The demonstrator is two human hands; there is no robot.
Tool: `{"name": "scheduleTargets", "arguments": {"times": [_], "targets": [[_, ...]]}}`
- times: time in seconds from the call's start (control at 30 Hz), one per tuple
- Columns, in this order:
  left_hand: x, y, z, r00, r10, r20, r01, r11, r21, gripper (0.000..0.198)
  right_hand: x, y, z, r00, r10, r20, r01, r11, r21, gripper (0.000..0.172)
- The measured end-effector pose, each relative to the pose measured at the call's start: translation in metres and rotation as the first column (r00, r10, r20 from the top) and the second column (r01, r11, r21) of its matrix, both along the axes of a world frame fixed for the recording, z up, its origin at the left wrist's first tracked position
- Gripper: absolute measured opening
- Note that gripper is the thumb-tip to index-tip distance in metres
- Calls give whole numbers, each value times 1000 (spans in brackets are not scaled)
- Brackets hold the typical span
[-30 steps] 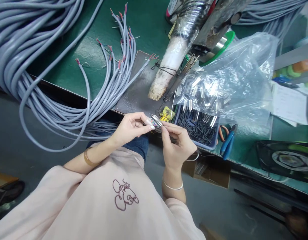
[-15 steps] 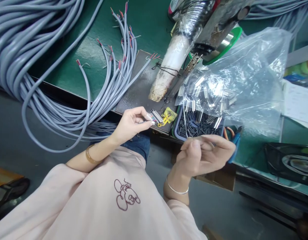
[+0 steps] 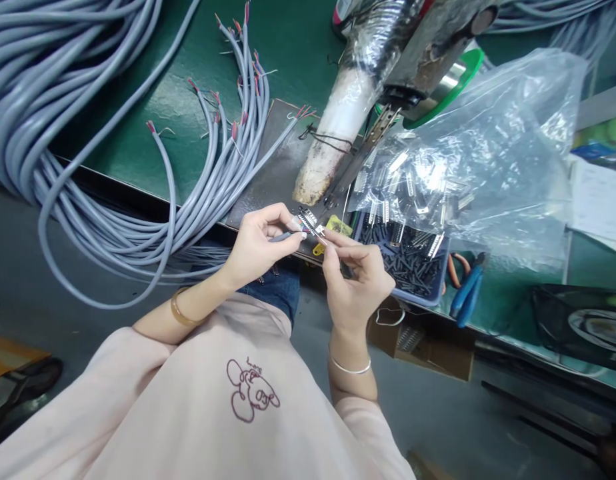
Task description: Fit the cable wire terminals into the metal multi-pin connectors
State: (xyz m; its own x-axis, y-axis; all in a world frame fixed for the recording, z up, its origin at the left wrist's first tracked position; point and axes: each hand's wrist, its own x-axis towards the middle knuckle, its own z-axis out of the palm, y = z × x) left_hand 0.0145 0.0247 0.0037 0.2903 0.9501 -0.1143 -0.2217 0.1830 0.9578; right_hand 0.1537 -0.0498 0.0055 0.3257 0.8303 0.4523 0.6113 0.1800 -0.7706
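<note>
Head view: you pinch a multi-pin connector (image 3: 308,217) between both hands, just below a soldering iron (image 3: 383,127).
Take the connector as the dial's centre. Your left hand (image 3: 261,241), near nine o'clock, pinches its wired edge, a grey cable (image 3: 282,237) end under the fingers; your right hand (image 3: 358,277), at four, pinches a slim wire-like piece (image 3: 321,235) at its other side, too small to identify. The iron stands at one to two o'clock, a tray (image 3: 421,298) of black sleeves (image 3: 413,275) near four. If the iron is hot, drifting toward one o'clock could scorch insulation or fingertips. A loosened left pinch could let the connector twist, and the cable's weight, pulling from nine, could strain the joints.
</note>
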Motion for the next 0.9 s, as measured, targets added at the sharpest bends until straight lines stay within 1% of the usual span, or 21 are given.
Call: {"name": "scheduleTargets", "arguments": {"times": [0.17, 0.4, 0.53, 0.63, 0.77, 0.9], "targets": [[1, 3, 2, 999, 3, -53, -1, 999, 53, 15, 0, 3, 0, 1000, 9, -23, -8, 1000, 15, 10], [0, 4, 11, 997, 5, -76, -1, 998, 56, 14, 1, 5, 4, 999, -13, 50, 13, 1000, 14, 9], [-1, 4, 13, 997, 5, -77, -1, 999, 44, 14, 0, 8, 7, 994, -38, 101, 35, 999, 25, 5], [-1, 4, 13, 997, 0, -74, 2, 1000, 30, 14, -1, 10, 11, 991, -39, 128, 33, 998, 53, 6], [-1, 5, 14, 998, -4, -65, 5, 1000, 9, 15, -2, 12, 14, 976, -47, 214, 33, 997, 73, 6], [-2, 6, 13, 999, -22, -39, 21, 1000, -23, 17, -1, 12, 15, 951, -28, 309, 2, 996, 84, 8]]}}
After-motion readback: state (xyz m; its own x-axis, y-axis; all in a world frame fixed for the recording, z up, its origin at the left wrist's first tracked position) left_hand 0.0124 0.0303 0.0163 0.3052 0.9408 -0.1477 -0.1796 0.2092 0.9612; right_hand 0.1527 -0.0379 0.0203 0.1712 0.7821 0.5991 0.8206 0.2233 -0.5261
